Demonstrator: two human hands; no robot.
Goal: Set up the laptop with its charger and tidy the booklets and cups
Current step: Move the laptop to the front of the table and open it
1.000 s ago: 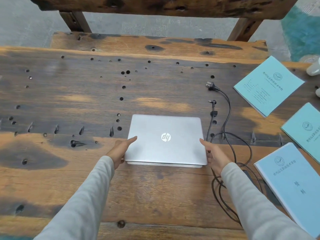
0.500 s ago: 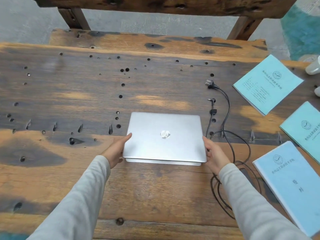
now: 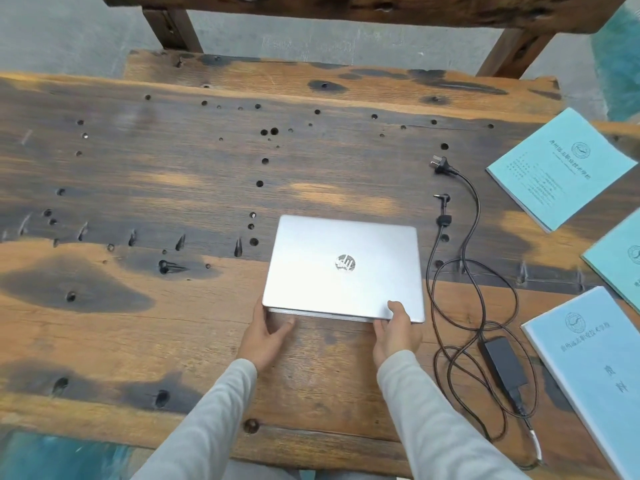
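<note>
– Two hands at the near edge of the laptop [image 3: 343, 268], then. Which step is this?

– Opening it, I'd judge. The lid looks down, or barely cracked. The right hand [image 3: 394, 336] pinches the near right corner, thumb on top of the lid and fingers tucked below the edge. The left hand [image 3: 266, 336] lies at the near left corner with its thumb stretched along the front. Its fingers are partly hidden, so I cannot tell whether they curl round anything.

– And next?

– Probably lift the lid while the base is held down. After that comes the charger brick [image 3: 504, 363], just right of the right wrist. Its cable [image 3: 478, 299] loops up past the laptop to the barrel plug [image 3: 443, 199], which lies loose, and the wall plug [image 3: 441, 166] beyond it.

– Booklets?

– Three along the right side, spread apart: a pale blue booklet [image 3: 595, 368] nearest, a teal booklet [image 3: 620, 258] cut by the frame, and a far teal booklet [image 3: 561, 168]. No cups in view.

– The surface?

– A worn wooden table [image 3: 138, 168], scorched dark and full of holes. Behind it stand a wooden bench [image 3: 346, 67] and a grey floor [image 3: 69, 36].
</note>
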